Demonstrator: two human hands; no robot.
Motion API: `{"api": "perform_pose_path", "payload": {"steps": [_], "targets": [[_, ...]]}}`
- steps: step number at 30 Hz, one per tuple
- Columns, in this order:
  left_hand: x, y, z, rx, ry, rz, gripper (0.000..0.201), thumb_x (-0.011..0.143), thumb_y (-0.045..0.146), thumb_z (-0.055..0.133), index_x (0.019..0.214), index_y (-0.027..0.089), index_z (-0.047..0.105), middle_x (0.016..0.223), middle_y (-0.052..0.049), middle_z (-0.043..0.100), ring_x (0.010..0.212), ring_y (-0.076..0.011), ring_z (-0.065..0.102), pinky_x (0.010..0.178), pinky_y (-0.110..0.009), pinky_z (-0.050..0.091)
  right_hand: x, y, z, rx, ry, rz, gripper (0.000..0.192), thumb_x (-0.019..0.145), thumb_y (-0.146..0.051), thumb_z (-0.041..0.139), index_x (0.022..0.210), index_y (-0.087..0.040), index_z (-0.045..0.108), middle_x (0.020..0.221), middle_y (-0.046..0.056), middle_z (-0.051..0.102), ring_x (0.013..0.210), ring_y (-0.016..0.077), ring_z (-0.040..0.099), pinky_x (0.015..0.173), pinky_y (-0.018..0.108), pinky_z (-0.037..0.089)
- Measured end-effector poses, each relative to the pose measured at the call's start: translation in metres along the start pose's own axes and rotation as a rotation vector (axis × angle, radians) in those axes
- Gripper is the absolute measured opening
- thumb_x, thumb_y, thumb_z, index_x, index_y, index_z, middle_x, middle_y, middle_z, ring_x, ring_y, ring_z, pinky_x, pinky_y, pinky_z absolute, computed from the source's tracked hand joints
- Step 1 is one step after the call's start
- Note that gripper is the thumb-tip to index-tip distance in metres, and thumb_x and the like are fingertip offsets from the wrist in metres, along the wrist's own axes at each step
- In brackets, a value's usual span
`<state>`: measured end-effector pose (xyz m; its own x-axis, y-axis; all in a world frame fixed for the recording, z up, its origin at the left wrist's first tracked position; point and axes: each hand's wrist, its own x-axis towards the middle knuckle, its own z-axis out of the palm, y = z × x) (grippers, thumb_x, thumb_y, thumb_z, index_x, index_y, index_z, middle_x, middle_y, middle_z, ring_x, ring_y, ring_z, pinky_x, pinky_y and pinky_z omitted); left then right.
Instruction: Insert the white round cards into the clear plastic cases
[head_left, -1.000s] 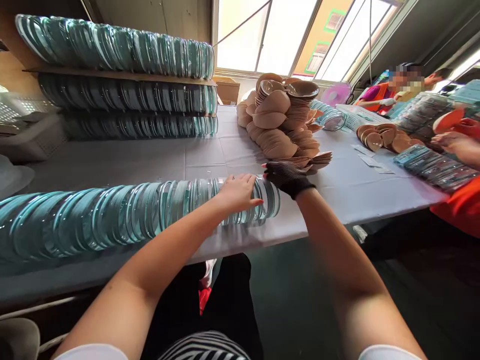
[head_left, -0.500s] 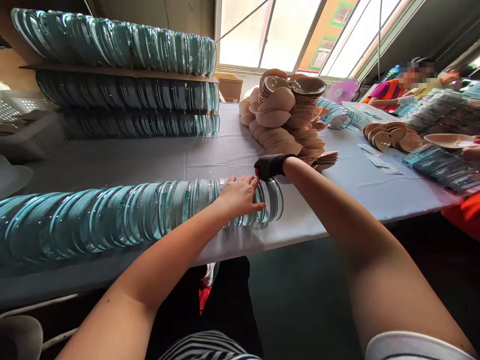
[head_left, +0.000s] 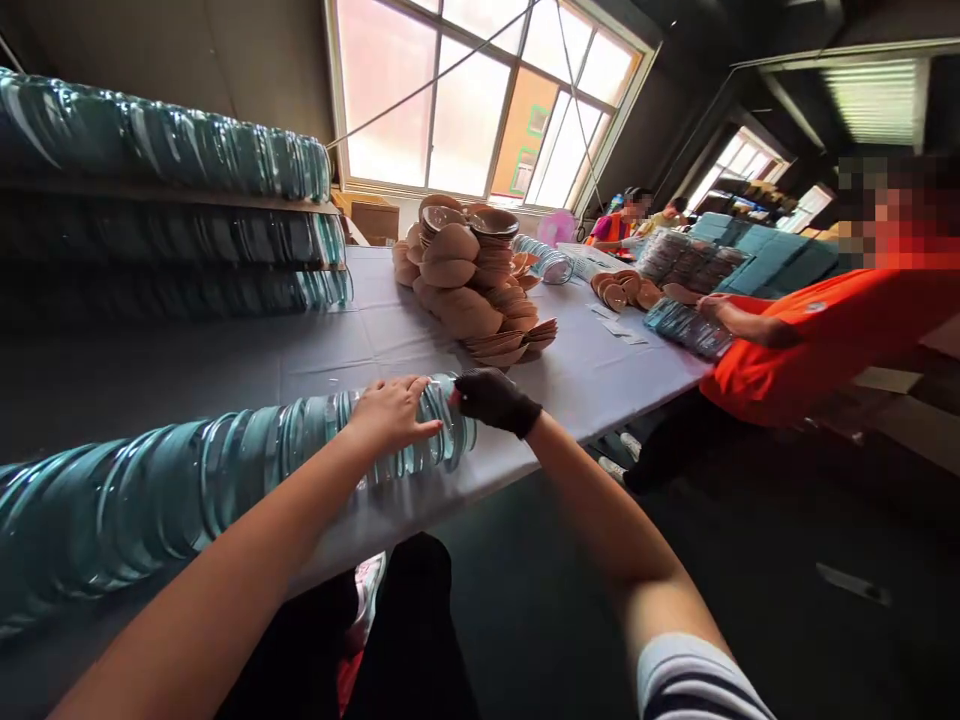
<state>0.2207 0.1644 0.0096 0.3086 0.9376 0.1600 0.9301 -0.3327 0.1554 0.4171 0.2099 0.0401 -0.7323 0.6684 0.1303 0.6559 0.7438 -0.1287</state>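
A long row of round, clear bluish glass dishes (head_left: 247, 460) stands on edge, nested, along the front of the white-covered table. Over the top near its right end lies my bare left hand (head_left: 394, 412), fingers spread and thumb out to the right, touching the rims. My right hand (head_left: 491, 395), in a dark glove, is closed at the upper rim of the end glass dish (head_left: 466, 430). Its fingertips are partly hidden. Behind my hands rises a heap of nested brown, leaf-shaped pieces (head_left: 457, 290).
Glass dishes in stacked tiers (head_left: 225, 160), with boards between them, fill the back left. A person in an orange shirt (head_left: 840, 320) works at the table's right side, near wrapped glassware (head_left: 686, 325) and more brown pieces (head_left: 622, 290). A pink fan (head_left: 556, 228) stands farther back.
My view has swung right and up, bringing the person in orange into sight. My right hand has come down from above the end dishes to their upper rim; my left hand stays on the row.
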Motion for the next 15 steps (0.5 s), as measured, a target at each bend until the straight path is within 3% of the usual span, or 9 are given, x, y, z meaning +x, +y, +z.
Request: {"api": "perform_pose_path", "payload": {"steps": [3,8,12,15], "targets": [[-0.001,-0.002,-0.001,0.004,-0.003,0.006,0.074,0.082,0.063,0.054,0.141,0.02,0.043,0.142,-0.012,0.053,0.122,-0.0327,0.055,0.104,-0.048,0.039,-0.055,-0.009,0.053,0.083,0.138,0.085,0.015,0.082,-0.016,0.058,0.087,-0.017,0.072,0.089,0.005,0.073,0.081,0.0158,0.068,0.072,0.023,0.047],[0.009,-0.006,0.007,-0.037,-0.017,0.016,0.077,0.082,0.064,0.054,0.143,0.02,0.041,0.143,-0.011,0.052,0.128,-0.0304,0.05,0.109,-0.048,0.035,-0.097,-0.025,0.128,0.037,0.124,0.284,0.025,0.088,-0.016,0.052,0.103,-0.02,0.071,0.106,0.008,0.073,0.091,0.0194,0.07,0.079,0.027,0.053],[-0.004,0.0,-0.005,-0.083,0.012,0.028,0.077,0.085,0.063,0.053,0.146,0.018,0.038,0.151,-0.012,0.043,0.14,-0.0287,0.038,0.116,-0.052,0.025,-0.111,-0.036,0.136,0.139,0.302,0.227,0.026,0.092,-0.024,0.045,0.097,-0.025,0.071,0.097,0.008,0.074,0.091,0.0222,0.07,0.084,0.034,0.055],[-0.046,-0.016,-0.037,-0.077,0.191,0.135,0.07,0.092,0.059,0.045,0.15,0.023,0.032,0.157,-0.006,0.035,0.148,-0.0208,0.024,0.122,-0.045,0.014,-0.114,-0.039,0.116,0.264,0.536,0.337,0.033,0.095,-0.035,0.037,0.108,-0.029,0.067,0.092,0.009,0.072,0.082,0.0254,0.07,0.068,0.038,0.058]]}}
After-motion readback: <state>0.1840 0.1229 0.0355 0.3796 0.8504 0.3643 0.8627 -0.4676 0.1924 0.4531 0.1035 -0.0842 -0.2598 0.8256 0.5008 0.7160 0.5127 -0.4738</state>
